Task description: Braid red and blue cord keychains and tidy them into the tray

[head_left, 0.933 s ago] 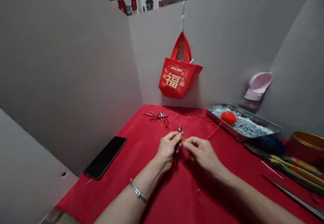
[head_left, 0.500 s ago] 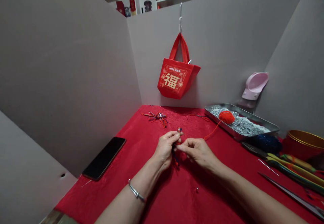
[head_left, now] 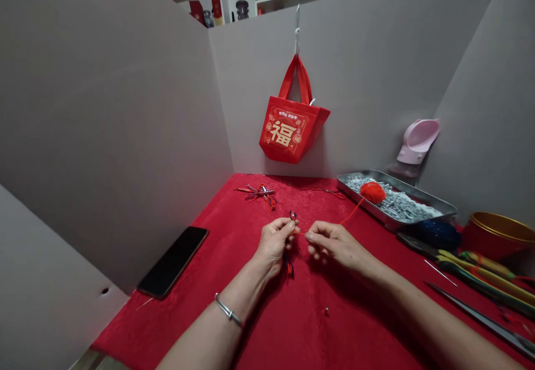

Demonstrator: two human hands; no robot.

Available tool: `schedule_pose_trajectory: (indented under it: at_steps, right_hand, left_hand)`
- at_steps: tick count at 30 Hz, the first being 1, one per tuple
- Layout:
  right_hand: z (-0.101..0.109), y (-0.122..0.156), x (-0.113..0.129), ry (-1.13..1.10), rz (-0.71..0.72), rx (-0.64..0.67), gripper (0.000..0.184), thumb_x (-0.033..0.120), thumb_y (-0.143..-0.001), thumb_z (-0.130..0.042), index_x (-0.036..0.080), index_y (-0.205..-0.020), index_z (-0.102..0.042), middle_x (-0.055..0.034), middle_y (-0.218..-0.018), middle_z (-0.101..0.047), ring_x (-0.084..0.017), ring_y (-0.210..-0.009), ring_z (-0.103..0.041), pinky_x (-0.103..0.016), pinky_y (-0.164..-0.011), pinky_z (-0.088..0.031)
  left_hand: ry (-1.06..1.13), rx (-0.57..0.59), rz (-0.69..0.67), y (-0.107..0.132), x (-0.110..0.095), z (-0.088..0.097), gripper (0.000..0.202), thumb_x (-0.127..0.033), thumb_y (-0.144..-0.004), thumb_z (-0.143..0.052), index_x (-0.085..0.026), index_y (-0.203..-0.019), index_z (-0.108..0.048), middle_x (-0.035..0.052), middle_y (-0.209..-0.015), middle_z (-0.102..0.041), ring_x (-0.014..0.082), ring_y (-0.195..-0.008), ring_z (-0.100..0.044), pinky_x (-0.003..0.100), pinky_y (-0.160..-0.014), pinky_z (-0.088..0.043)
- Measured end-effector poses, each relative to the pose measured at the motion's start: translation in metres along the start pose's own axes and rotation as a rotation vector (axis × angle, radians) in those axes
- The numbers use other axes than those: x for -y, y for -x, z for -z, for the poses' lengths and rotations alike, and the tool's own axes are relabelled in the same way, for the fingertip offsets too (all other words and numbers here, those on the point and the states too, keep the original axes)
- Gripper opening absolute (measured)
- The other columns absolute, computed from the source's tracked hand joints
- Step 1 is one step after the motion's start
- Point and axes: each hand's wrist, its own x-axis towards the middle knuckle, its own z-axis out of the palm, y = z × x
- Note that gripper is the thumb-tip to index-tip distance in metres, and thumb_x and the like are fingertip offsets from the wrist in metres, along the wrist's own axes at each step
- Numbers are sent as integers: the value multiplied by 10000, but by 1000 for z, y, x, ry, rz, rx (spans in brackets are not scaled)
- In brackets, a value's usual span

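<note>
Left of the metal tray (head_left: 382, 219) and nearer the viewer, two hands meet above a red-covered bench (head_left: 144, 334). The left hand (head_left: 273, 242) pinches one red-and-blue cord bundle (head_left: 290, 268), its tails hanging below; the right hand (head_left: 330, 240) grips one red thread (head_left: 352, 213) between thumb and forefinger. Too hard a tug could snap the thread or roll its ball out of the tray; a loose left pinch could let the bundle slip. Counted: one red yarn ball (head_left: 372, 193) inside the tray, one blue yarn ball (head_left: 438, 234) just before it, one gold-rimmed pot (head_left: 487, 241) to its right, one phone (head_left: 172, 262) well left, one red bag (head_left: 295, 127) hanging behind, leftward.
</note>
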Motion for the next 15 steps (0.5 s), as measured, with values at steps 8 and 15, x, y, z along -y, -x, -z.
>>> schedule_pose_trajectory:
  at_steps: [8, 15]
  right_hand:
    - [59, 62, 5, 542, 44, -171, 314, 446, -763, -499, 170, -876, -600, -63, -863, -630, -183, -768, -579, -300, -693, -442]
    - [128, 150, -28, 1130, -7, -627, 390, 490, -718, -430, 198, -887, -624, -138, -978, -626, -294, -901, -596, -422, -795, -459]
  left_hand:
    - [-101, 123, 6, 2, 7, -1, 333, -401, -633, -681, -124, -804, -611, 32, -744, -621, 20, -412, -409, 163, -377, -241]
    - [-29, 245, 146, 6, 8, -5, 337, -387, -612, -714, -142, -823, -619, -55, -561, -470, 10, -365, -361, 154, -368, -241]
